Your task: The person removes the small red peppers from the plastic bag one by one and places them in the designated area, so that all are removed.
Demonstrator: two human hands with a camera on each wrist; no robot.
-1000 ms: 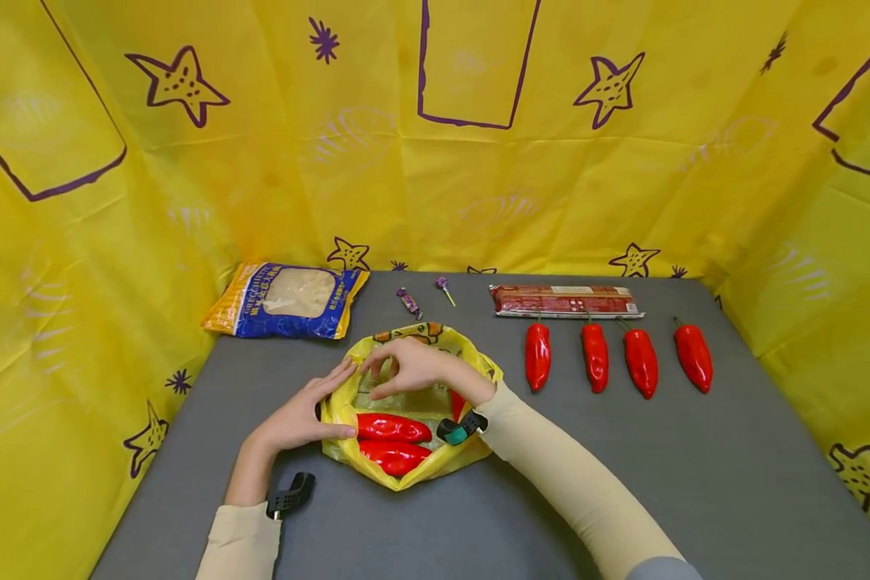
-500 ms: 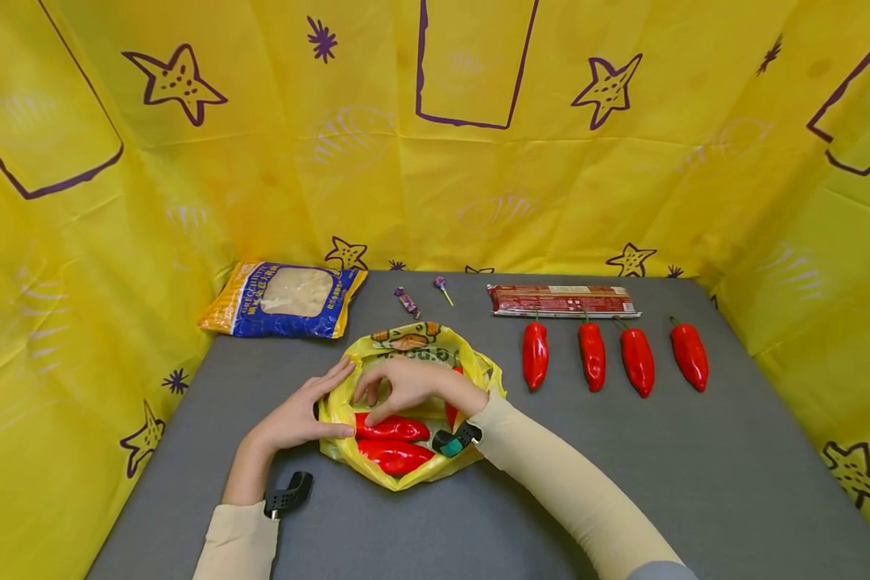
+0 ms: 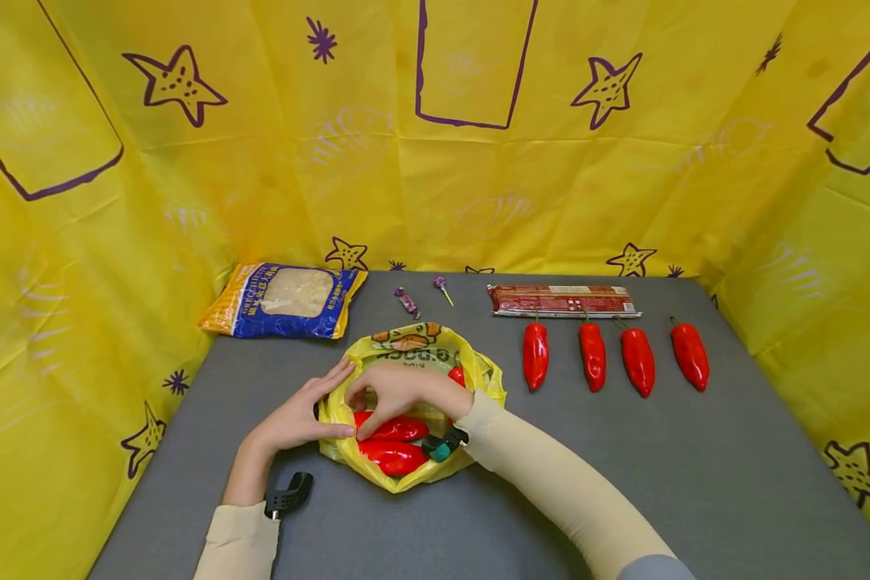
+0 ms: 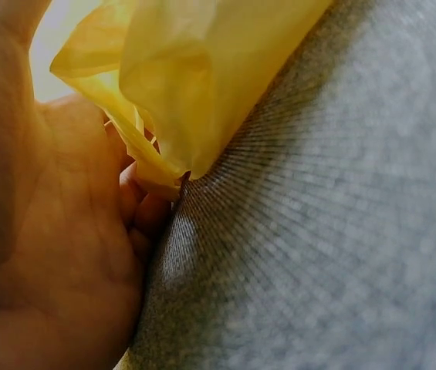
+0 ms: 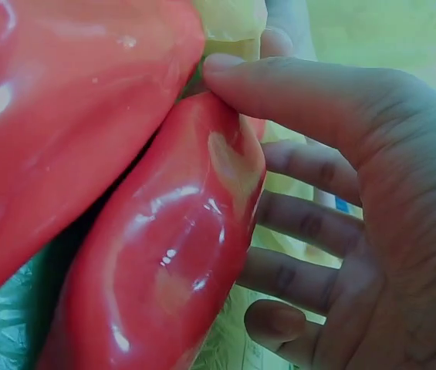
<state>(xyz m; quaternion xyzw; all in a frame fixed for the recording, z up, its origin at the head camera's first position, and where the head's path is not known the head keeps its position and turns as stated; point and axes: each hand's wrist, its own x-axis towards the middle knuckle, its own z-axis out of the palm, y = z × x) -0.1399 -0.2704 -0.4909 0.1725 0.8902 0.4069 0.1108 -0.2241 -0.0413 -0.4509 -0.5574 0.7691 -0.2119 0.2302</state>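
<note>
A yellow plastic bag (image 3: 399,482) stands with its mouth open in the head view. My left hand (image 3: 297,417) holds its left rim, thumb toward the near side and fingers along the far side. In the left wrist view, fingertips meet the bag's folds (image 4: 175,100). Inside the bag, my right hand (image 3: 391,391) has thumb and fingers around the stem end of a red pepper (image 5: 163,247). A second red pepper (image 3: 394,458) lies beside it, nearer me. Part of another red pepper (image 3: 456,375) shows at the bag's right, partly hidden by my right arm.
Several red peppers (image 3: 536,357) lie in a row on the grey table (image 3: 739,467), below a long red packet (image 3: 565,300). A blue and orange pasta bag (image 3: 290,326) is at the back left. A purple-wrapped candy (image 3: 407,302) and a lollipop (image 3: 444,290) lie between.
My right hand has lowered into the bag and shifted slightly left, its thumb and fingers closing around the red pepper's end. My left hand has kept its place on the rim.
</note>
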